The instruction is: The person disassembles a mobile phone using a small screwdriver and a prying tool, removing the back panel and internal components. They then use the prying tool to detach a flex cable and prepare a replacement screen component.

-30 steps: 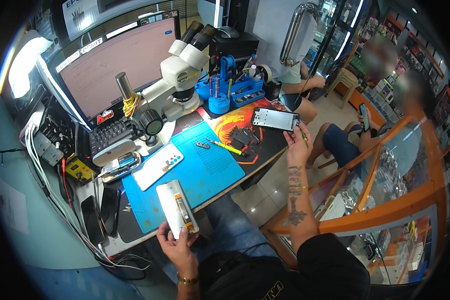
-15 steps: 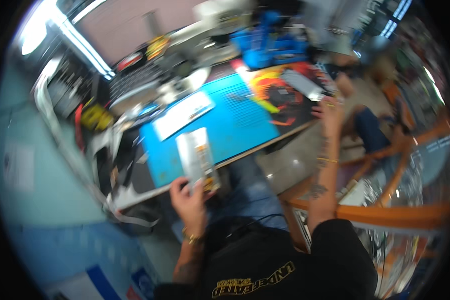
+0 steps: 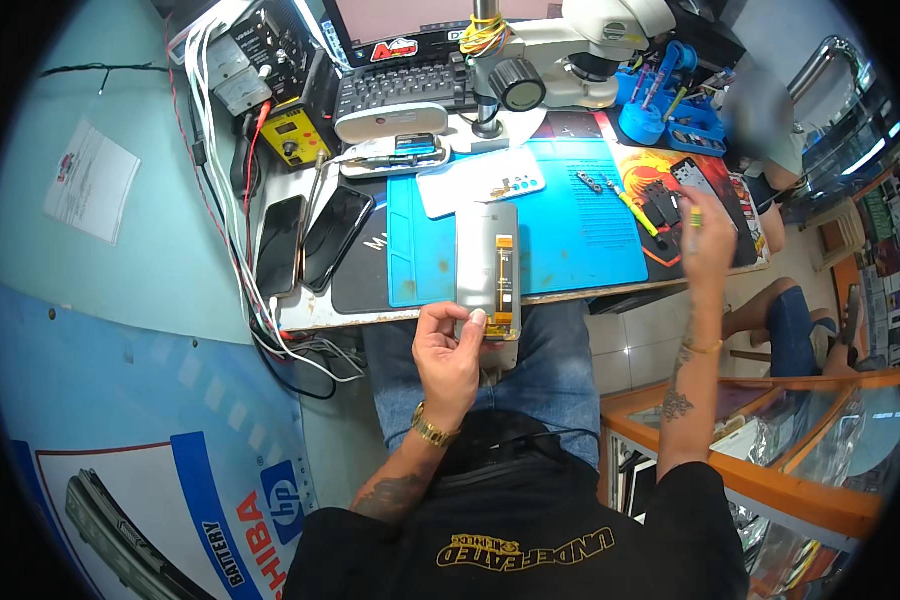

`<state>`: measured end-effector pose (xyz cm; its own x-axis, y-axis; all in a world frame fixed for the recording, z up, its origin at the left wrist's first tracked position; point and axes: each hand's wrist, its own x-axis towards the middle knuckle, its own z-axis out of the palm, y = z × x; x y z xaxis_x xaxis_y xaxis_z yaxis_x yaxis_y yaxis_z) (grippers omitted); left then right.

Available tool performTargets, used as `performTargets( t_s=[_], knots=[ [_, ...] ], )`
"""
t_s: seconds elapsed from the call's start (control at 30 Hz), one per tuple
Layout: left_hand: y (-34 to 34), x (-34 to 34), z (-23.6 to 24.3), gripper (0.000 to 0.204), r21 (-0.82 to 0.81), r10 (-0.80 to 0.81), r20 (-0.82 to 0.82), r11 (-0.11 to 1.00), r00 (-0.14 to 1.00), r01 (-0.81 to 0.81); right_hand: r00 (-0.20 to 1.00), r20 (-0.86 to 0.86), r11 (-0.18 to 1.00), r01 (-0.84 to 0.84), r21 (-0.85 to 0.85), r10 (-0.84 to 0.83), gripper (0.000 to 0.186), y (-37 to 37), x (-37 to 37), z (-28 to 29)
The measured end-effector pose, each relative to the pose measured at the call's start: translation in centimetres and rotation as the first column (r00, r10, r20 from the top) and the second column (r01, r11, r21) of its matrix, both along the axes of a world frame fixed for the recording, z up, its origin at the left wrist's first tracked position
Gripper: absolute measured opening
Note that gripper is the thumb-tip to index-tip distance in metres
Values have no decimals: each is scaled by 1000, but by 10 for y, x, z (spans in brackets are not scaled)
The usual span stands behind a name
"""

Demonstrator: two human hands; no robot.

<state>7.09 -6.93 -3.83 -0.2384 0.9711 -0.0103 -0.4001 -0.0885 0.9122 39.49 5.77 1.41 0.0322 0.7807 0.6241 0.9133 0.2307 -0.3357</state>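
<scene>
My left hand (image 3: pixel 450 358) grips the lower end of a phone display panel (image 3: pixel 477 262), thumb on its face. The panel's silver-grey back is up, with an orange ribbon cable (image 3: pixel 505 275) along its right side. It is tilted over the front edge of a blue work mat (image 3: pixel 580 258). My right hand (image 3: pixel 708 243) is at the right end of the bench, near a dark phone frame (image 3: pixel 698 176) and a flat black part (image 3: pixel 660 205). Its fingers are partly bent and slightly blurred; whether anything is between them is unclear.
A white phone back cover (image 3: pixel 470 186), a small dark part (image 3: pixel 590 182) and a yellow-green pen-like tool (image 3: pixel 638 214) lie on the bench. Two dark phones (image 3: pixel 282 245) rest at left among cables. Behind stand a microscope (image 3: pixel 518 85), keyboard (image 3: pixel 400 88) and blue organizer (image 3: pixel 695 135).
The whole view has shifted and become sharper. My left hand still grips the display panel. My right hand now sits lower beside the phone frame, nearer the flat black part.
</scene>
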Motion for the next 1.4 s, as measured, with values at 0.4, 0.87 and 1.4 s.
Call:
performTargets(
  t_s=[0.4, 0.87, 1.4],
  knots=[
    [31, -2, 11, 21, 123, 123, -9, 985, 992, -121, 428, -889, 771, -617, -157, 161, 25, -48, -165, -10],
    [40, -18, 18, 23, 91, 50, -327, 996, 944, -21, -103, -992, 668, -744, 32, -68, 24, -53, -194, -20],
    [30, -16, 28, 45, 272, 173, -645, 962, 744, 12, 801, -249, 836, -544, 78, 545, 23, -69, -192, 1]
  ],
)
